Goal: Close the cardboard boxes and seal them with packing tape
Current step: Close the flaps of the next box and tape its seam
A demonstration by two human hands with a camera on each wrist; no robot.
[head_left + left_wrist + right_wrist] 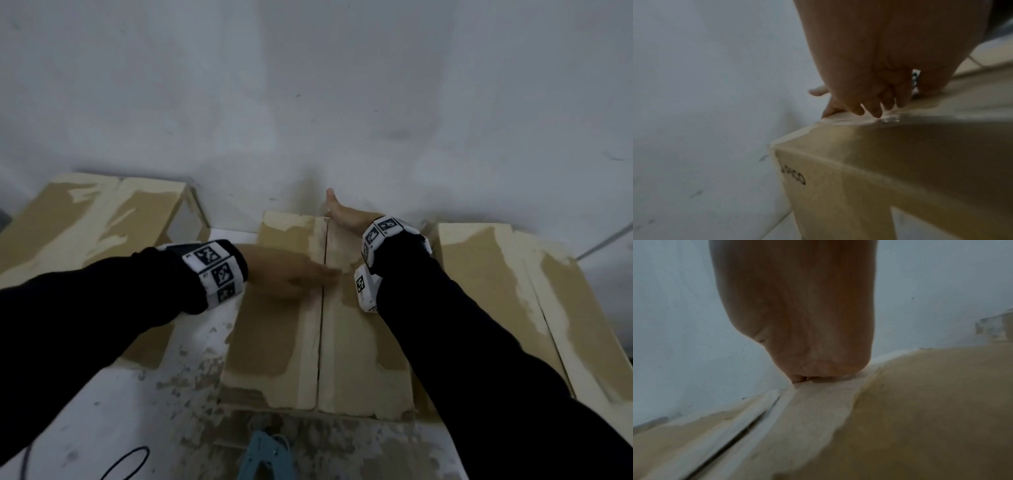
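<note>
The middle cardboard box [274, 335] stands in front of me with both top flaps down and a dark seam [322, 325] between them. My left hand [301, 274] lies flat on the top, its straight fingers reaching the seam; in the left wrist view its fingertips [875, 112] touch a glossy patch there. My right hand [342, 212] reaches to the far end of the seam, thumb out, with its fingers bent down over the far edge [803, 379] and mostly hidden. A blue tape dispenser [265, 455] lies on the table near me, held by neither hand.
A second closed box [92, 219] sits at the left and a third [496, 291] close at the right. A white wall rises right behind the boxes. The white tabletop [137, 411] is scuffed, with a black cable [126, 462] at the near left.
</note>
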